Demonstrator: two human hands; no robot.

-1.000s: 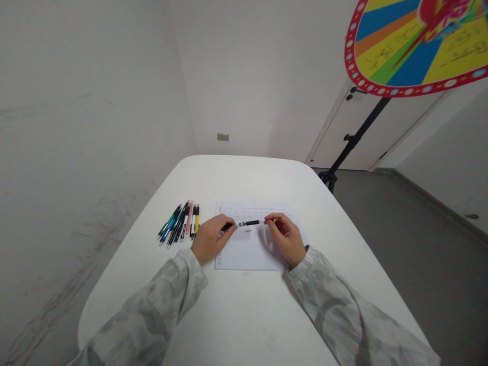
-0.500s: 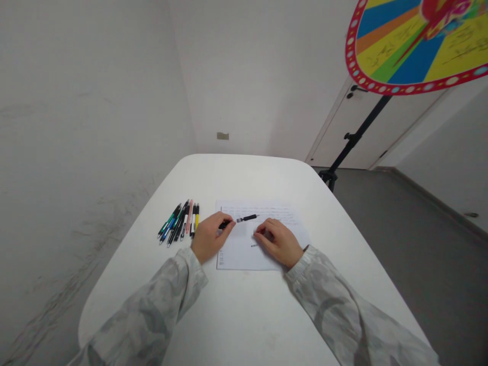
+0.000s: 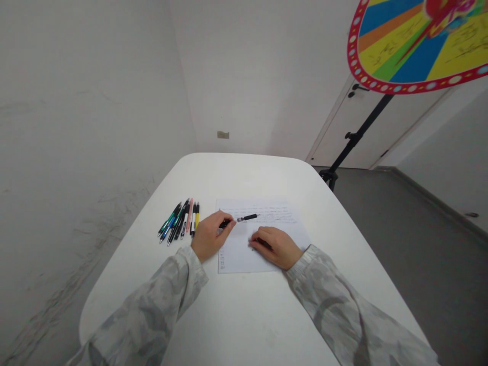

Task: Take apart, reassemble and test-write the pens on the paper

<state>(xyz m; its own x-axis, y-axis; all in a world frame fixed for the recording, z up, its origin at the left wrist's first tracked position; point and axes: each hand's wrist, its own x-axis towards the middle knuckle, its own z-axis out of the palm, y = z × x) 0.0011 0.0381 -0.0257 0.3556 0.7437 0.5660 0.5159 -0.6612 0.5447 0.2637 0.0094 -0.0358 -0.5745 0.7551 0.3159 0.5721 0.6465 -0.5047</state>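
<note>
My left hand (image 3: 211,235) is closed in a pinch around a black pen (image 3: 249,217). The pen's pointed end reaches right over the sheet of paper (image 3: 238,256), and a clear section shows beside my fingertips. My right hand (image 3: 277,247) rests low over the paper with thumb and fingers drawn together. What is between those fingers is hidden. A small dark piece (image 3: 253,249) shows just below the right fingertips, mostly covered. Rows of handwriting run across the upper part of the paper.
Left of my left hand lies a cluster of several pens (image 3: 178,222) on the white table (image 3: 244,175). A colourful prize wheel (image 3: 412,51) on a black stand (image 3: 356,136) is at the right. Walls border the table's left and far sides.
My right hand has moved slightly down and left, now covering most of the small dark piece. The paper's lower edge has shifted slightly. My left hand keeps its hold on the pen.
</note>
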